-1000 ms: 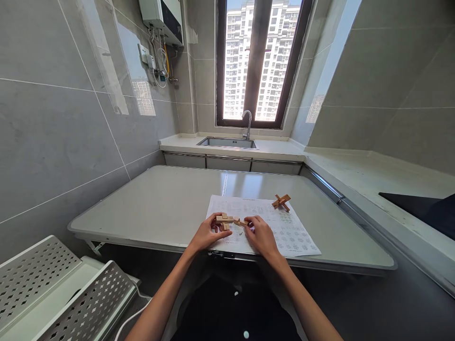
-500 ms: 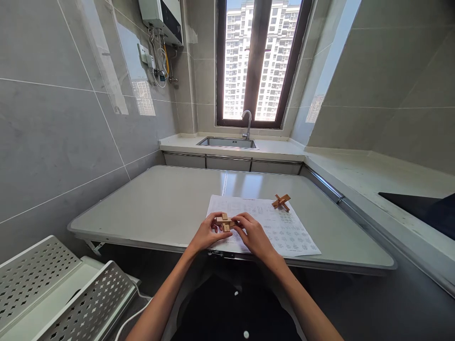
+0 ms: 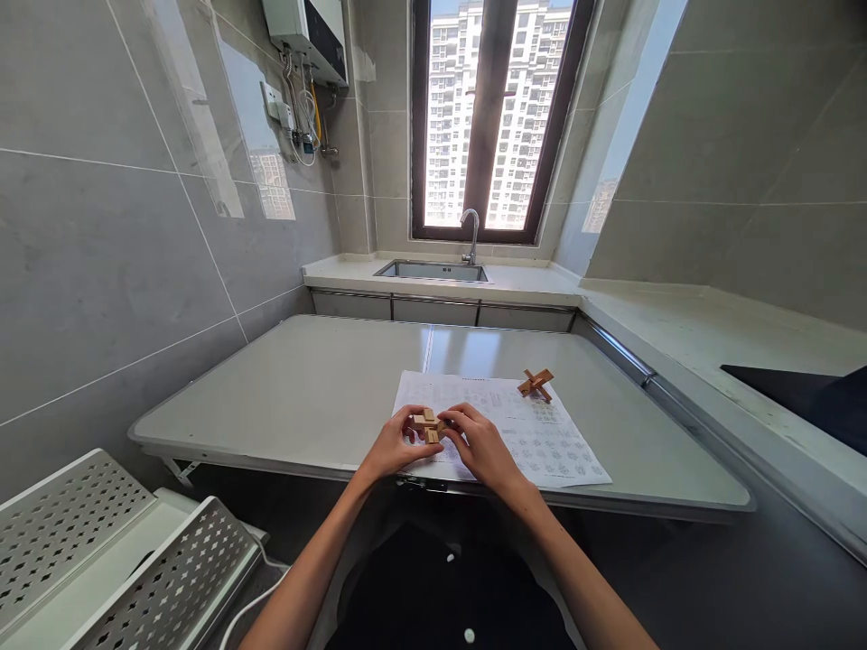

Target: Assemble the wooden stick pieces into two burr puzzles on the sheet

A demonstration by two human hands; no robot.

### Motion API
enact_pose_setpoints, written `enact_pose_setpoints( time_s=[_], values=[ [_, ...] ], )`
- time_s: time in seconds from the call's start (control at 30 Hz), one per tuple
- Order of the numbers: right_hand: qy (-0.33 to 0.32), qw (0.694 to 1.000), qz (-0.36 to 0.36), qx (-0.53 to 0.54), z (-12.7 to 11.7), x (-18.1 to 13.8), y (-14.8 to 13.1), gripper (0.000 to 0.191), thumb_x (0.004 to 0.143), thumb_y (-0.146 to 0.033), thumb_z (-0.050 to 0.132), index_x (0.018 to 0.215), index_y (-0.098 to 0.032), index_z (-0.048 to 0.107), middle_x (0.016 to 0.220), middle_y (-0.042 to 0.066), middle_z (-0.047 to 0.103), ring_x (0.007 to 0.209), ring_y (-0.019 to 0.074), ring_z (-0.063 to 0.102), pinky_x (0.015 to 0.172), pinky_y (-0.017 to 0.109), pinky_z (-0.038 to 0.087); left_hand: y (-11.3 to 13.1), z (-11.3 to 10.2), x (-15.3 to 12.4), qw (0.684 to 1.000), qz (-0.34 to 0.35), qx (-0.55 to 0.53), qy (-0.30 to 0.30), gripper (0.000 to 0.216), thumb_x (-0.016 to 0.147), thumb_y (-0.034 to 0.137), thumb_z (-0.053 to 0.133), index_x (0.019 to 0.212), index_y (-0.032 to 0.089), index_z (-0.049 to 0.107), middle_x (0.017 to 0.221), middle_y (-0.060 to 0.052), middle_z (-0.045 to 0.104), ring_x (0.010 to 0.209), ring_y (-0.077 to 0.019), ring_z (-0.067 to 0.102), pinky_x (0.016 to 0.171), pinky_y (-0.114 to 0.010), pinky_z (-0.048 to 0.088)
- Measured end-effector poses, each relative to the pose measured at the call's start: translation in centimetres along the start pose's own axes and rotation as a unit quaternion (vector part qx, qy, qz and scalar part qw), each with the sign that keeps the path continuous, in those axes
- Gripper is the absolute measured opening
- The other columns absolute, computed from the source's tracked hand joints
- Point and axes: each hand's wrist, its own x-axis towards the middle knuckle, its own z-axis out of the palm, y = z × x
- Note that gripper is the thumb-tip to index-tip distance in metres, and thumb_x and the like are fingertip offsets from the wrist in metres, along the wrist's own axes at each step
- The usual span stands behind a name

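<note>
A light wooden interlocking puzzle (image 3: 429, 424) with crossing blocks is held just above the front edge of the printed sheet. My left hand (image 3: 395, 443) grips its left side between thumb and fingers. From the right, my right hand (image 3: 480, 440) pinches the puzzle's other end, its fingertips partly hiding the wood there. Rows of small diagrams cover the white paper sheet (image 3: 542, 442), which lies under and beside my hands. On the sheet's far right corner rests a second, darker wooden cross-shaped puzzle (image 3: 536, 385).
The pale folding table (image 3: 304, 388) spans the view. Behind it are a counter with a steel sink (image 3: 433, 270) and a faucet (image 3: 472, 236). A white perforated rack (image 3: 196, 560) stands low at the left, with a white cable (image 3: 254, 600) beside it.
The held puzzle has turned slightly between my hands, and its right end is more covered by my right fingers. The darker puzzle and the sheet stay in place.
</note>
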Motion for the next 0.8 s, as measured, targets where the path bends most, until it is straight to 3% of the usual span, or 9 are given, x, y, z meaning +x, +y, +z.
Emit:
enact_pose_setpoints(
  time_s=[0.5,0.8],
  values=[
    [0.001,0.999,-0.021,0.049,-0.1,0.3,-1.0,0.024,0.098,-0.020,0.054,0.116,-0.027,0.068,0.111,0.006,0.066,0.093,0.0201,0.069,0.087,0.035,0.057,0.8,0.0,-0.3,0.999,-0.004,0.041,-0.027,0.058,0.067,0.047,0.085,0.117,0.024,0.064,0.083,0.001,0.062,0.072,-0.0143,0.049,0.067,-0.027,0.042],
    [0.057,0.991,0.049,0.108,0.4,0.2,0.7,0.025,0.101,-0.037,0.050,0.115,-0.024,0.066,0.117,0.008,0.066,0.092,0.0193,0.070,0.079,0.033,0.057,0.5,-0.1,-0.2,0.999,-0.005,-0.020,-0.028,0.066,0.066,0.045,0.088,0.123,0.023,0.061,0.100,-0.005,0.071,0.084,-0.0186,0.063,0.078,-0.032,0.051]
  ],
)
